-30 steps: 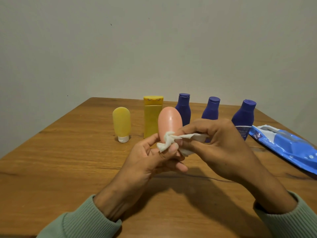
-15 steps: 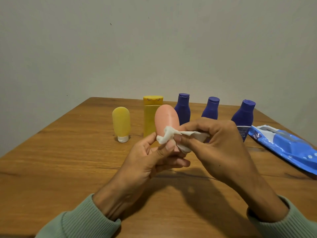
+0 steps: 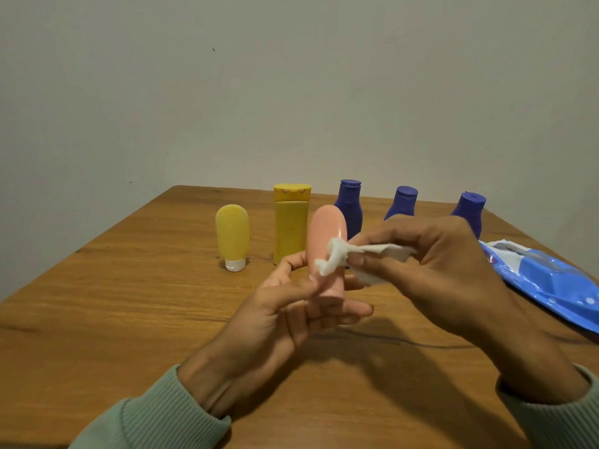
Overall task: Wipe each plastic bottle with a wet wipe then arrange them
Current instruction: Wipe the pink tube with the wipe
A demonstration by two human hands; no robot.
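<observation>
The left hand (image 3: 285,314) grips the pink bottle (image 3: 325,234) by its lower end, fingers curled round it, and holds it upright above the table (image 3: 129,303). The right hand (image 3: 437,270) pinches the wet wipe (image 3: 337,259) — a bunched white sheet — against the bottle's middle.

Standing in a row behind:
- rounded yellow bottle (image 3: 231,236), cap down
- tall yellow bottle (image 3: 290,225)
- left purple bottle (image 3: 350,202)
- middle purple bottle (image 3: 402,204)
- right purple bottle (image 3: 472,210)

The blue wipe pack (image 3: 551,281) lies flat at the table's right side.
</observation>
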